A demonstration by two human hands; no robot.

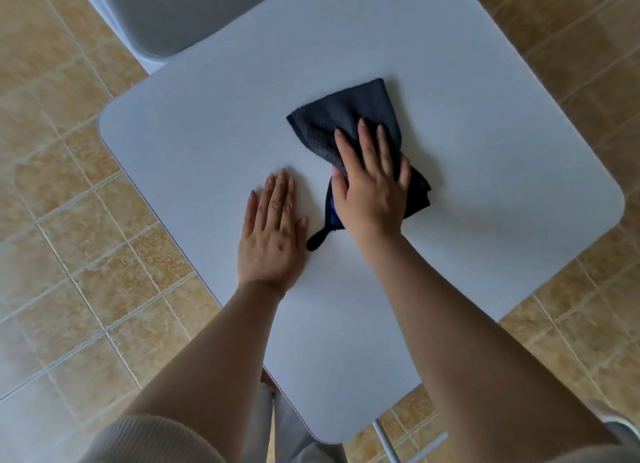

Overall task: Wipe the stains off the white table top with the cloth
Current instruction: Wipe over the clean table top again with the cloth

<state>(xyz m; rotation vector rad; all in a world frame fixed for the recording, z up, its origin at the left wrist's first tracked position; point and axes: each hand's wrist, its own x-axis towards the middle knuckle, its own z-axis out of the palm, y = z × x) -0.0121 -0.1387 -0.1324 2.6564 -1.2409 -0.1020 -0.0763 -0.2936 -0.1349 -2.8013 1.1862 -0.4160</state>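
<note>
Forearms came up from 6 o'clock, bare below pale sleeves (156, 438). The left grip (273, 234) lay wide and flat on the white worktop (207, 133), fingers straight, holding nothing, a little toward 7 o'clock of centre. The right grip (370, 188) was also wide. Its fingers were spread and pressed down on the dark cloth (346, 116), not curled round it. The cloth lay bunched just toward 1 o'clock of centre, and its loop (317, 240) trailed out between the two grips. No stains could be made out on the surface.

The bunching looked like the main risk. With only flat pressure on it, the cloth could slide out from under the palm or roll up, so that a stroke passed over a mark without cleaning it. A hard push might also shift the worktop, which the left grip seemed placed to brace.

Bare surface lay all round the cloth, widest toward 9 and 11 o'clock. The rounded corners sat at 9, 3 and 6 o'clock, with tiled floor (52, 185) beyond them. A long sweep toward 3 o'clock could carry the cloth over the edge. A grey chair (180, 12) stood at 11 o'clock, tucked against the far edge.
</note>
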